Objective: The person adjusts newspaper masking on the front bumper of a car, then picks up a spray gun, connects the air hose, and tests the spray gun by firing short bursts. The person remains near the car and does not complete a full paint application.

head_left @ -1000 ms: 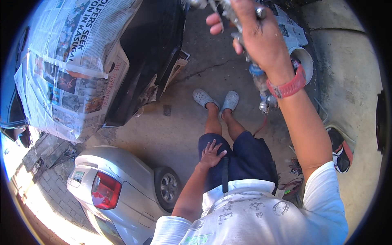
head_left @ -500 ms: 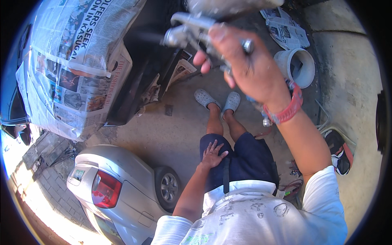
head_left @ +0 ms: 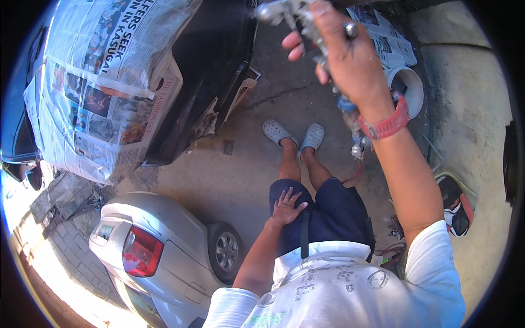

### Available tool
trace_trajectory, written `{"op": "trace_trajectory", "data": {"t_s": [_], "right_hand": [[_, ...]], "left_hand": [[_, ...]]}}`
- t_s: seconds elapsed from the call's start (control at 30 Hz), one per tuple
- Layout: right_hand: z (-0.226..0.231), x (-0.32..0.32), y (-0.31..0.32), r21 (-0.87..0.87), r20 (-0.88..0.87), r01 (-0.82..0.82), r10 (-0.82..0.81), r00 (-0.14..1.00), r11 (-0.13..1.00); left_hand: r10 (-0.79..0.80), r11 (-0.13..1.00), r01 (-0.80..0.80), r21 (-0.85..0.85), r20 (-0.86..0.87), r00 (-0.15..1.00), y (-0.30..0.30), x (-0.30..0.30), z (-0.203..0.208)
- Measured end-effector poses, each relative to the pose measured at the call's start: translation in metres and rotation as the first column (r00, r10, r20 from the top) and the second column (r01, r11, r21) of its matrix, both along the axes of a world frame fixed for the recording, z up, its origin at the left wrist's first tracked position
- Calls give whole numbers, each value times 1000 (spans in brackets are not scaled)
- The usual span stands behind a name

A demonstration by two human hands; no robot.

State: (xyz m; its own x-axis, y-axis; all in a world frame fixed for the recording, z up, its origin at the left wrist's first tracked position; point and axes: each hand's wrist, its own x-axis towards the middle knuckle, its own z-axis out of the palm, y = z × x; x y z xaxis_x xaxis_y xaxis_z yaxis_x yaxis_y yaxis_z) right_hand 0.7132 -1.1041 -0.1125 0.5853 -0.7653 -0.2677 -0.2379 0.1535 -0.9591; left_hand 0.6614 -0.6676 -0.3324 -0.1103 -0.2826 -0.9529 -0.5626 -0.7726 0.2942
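right hand (head_left: 350,60): fingers (head_left: 295,46) are wrapped around the grip of a metal spray gun (head_left: 284,12), holding it raised at the top of the view. the gun's silver body and nozzle stick out just beyond the fingertips, pointing toward the dark car panel (head_left: 219,60). a faint mist shows just off the nozzle, between it and the panel. a ring sits on one finger near the top of the hand. below the hand, a red wristband (head_left: 387,124) circles the wrist, and a hose fitting (head_left: 356,143) hangs beside the wrist, running down along the forearm.

left hand (head_left: 287,205): fingers are spread wide and laid flat on the thigh, touching the dark blue shorts (head_left: 333,213). it holds nothing. it is well apart from the spray gun.

outward from the right fingers: the dark panel lies near the nozzle, and past it the car is covered with taped newspaper sheets (head_left: 104,82). on the far side of the hand, a white bucket (head_left: 413,87) stands on the concrete, partly hidden by the wrist, with more newspaper (head_left: 385,38) beside it.

outward from the left fingers: two grey clogs (head_left: 292,134) stand on the concrete ground (head_left: 219,175) beyond the knees. to the other side, a silver car (head_left: 164,251) with a red tail lamp sits near the lower edge. the person wears a white shirt (head_left: 339,284).
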Motion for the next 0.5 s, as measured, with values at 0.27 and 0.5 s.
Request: {"op": "trace_trajectory", "data": {"t_s": [0.27,0.5], "right_hand": [[4,0,-6,-104,131,143,-129,983,984],[2,4,31,-6,244,-105,104,964,994]], "left_hand": [[8,1000,-8,-5,-1,1000,2,0,0],[-8,1000,8,5,3,1000,2,-2,-1]]}}
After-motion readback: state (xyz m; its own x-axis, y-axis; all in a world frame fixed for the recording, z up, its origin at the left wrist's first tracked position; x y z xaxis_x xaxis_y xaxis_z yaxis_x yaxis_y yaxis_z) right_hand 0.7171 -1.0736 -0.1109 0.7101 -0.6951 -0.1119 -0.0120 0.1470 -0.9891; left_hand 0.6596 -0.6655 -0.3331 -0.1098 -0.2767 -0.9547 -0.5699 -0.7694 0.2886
